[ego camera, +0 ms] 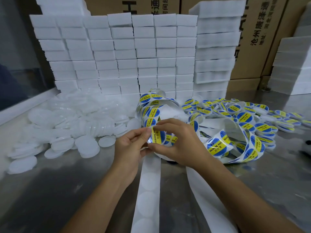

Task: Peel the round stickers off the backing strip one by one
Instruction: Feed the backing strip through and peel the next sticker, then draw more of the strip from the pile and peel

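Observation:
A long white backing strip (148,182) curls over the metal table, loaded further back with round blue-and-yellow "soldering paste" stickers (217,145). My left hand (129,148) pinches the strip's edge at the table's centre. My right hand (178,140) pinches one round sticker (159,137) between thumb and forefinger, and that sticker is bent partly away from the strip. The bare part of the strip, showing empty round outlines, trails down toward me between my forearms.
A heap of white plastic lids (70,125) lies to the left. Labelled lids (249,113) pile up at the right. Stacked white foam blocks (134,52) and cardboard boxes (262,39) wall off the back. A dark object (307,148) sits at the right edge.

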`<state>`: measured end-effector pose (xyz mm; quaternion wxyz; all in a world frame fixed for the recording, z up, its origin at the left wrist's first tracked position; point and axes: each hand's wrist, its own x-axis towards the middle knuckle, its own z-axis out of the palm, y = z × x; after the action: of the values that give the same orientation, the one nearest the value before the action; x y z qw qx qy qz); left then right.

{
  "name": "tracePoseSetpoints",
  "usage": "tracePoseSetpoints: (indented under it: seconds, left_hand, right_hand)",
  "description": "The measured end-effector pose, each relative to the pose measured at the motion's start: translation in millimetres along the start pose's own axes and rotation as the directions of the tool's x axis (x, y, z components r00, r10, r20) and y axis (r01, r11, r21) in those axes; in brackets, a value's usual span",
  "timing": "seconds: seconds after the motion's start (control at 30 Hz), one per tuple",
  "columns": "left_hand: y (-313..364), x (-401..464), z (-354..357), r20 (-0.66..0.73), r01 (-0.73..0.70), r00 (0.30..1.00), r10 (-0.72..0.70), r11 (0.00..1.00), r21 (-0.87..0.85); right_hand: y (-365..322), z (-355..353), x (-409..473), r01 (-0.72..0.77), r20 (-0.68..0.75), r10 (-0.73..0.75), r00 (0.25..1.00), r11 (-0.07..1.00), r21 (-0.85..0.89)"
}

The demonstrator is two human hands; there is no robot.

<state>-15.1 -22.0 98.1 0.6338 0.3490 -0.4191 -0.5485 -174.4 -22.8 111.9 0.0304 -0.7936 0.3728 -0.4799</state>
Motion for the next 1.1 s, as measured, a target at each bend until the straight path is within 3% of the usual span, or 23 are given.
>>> tracePoseSetpoints:
  seconds: [0.23,0.33,0.47,0.53,0.6,0.8,0.97,1.03,1.1]
  left_hand:
    - [3.3,-1.5,6.7,0.104,0.077,0.992,-0.070,0.995,-0.067]
    - [-5.3,-5.6,13.4,0.121,0.063,0.990,-0.066,0.997,0.035]
    - [-24.6,-11.5,15.9,0.160,0.088,0.980,-0.116,0.981,0.175]
    - [-30.2,-9.5,14.1,0.145,0.096,0.981,-0.131,0.969,0.228]
    - [-32.7,-5.0,11.5,0.127,0.102,0.983,-0.134,0.966,0.236]
    - [-38.9,-1.1,9.8,0.120,0.086,0.985,-0.120,0.963,0.256]
    - [-39.4,1.7,7.9,0.127,0.088,0.984,-0.121,0.966,0.242]
    - [-39.4,1.4,7.6,0.127,0.092,0.984,-0.125,0.967,0.237]
    - [-38.9,1.7,7.7,0.128,0.092,0.984,-0.125,0.968,0.232]
  right_hand:
    - [-2.9,-12.0,4.4,0.021,-0.030,-0.022,0.999,0.999,-0.045]
    - [11.1,-35.5,13.4,-0.135,-0.249,0.133,0.959,0.991,0.012]
    - [59.6,-74.2,33.0,-0.474,-0.432,0.400,0.808,0.877,-0.074]
    - [85.3,-87.0,41.4,-0.618,-0.426,0.507,0.750,0.766,-0.176]
    - [106.8,-94.6,49.3,-0.651,-0.392,0.534,0.749,0.702,-0.287]
    - [153.0,-83.8,57.0,-0.591,-0.231,0.578,0.782,0.573,-0.568]
    - [166.6,-81.5,58.7,-0.544,0.036,0.729,0.683,0.541,-0.642]
    - [160.8,-84.2,60.1,-0.575,-0.008,0.716,0.698,0.554,-0.602]
    - [149.9,-84.3,57.2,-0.629,-0.138,0.665,0.734,0.588,-0.509]
